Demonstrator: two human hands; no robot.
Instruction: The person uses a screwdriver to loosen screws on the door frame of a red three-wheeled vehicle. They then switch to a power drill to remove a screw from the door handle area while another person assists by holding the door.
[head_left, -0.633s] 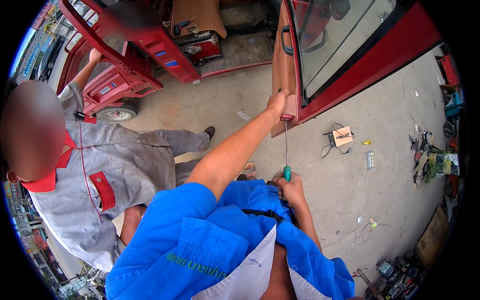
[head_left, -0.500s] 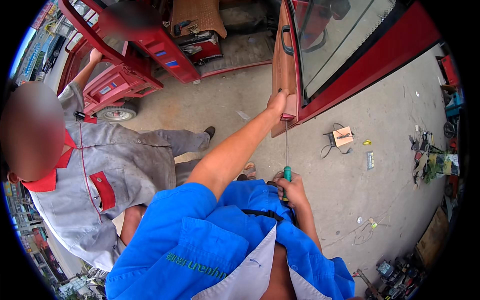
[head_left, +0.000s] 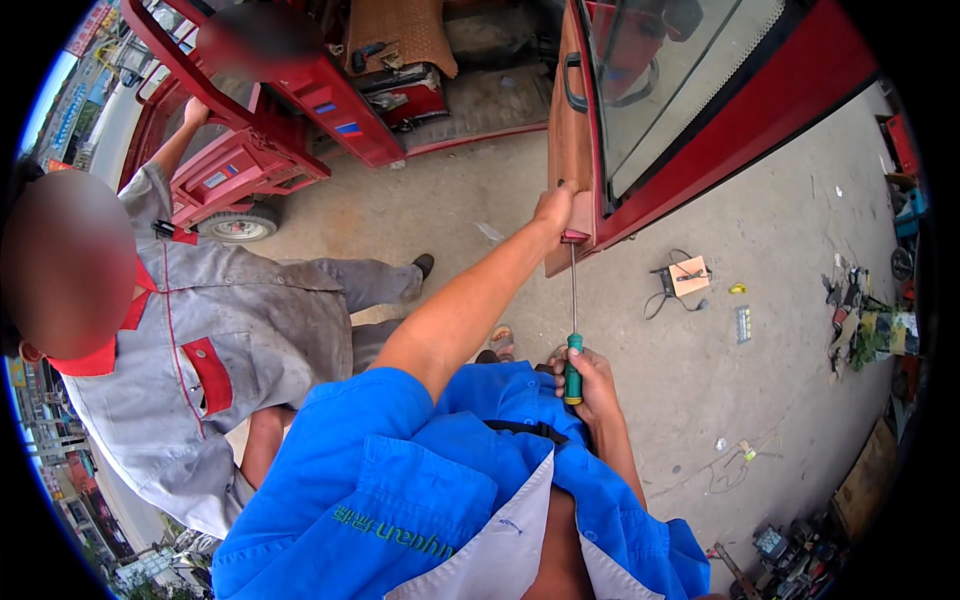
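Screwdriver (head_left: 574, 345) with long metal shaft and green cylindrical handle, tip end at a red-framed, brown-panelled vehicle door (head_left: 570, 135), likely light and rigid (best held by the handle), right hand (head_left: 597, 382) curled around it, left hand (head_left: 556, 208) against the door, finger closure unclear.

My right hand (head_left: 592, 382) wraps the green handle of a screwdriver (head_left: 574, 355), its shaft running away from me to the edge of the red vehicle door (head_left: 740, 125). My left hand (head_left: 554, 212) touches that edge beside the shaft's far end. A co-worker in grey (head_left: 255, 310) stands on my left; a corded box (head_left: 689, 275) lies on the concrete floor (head_left: 650, 350).
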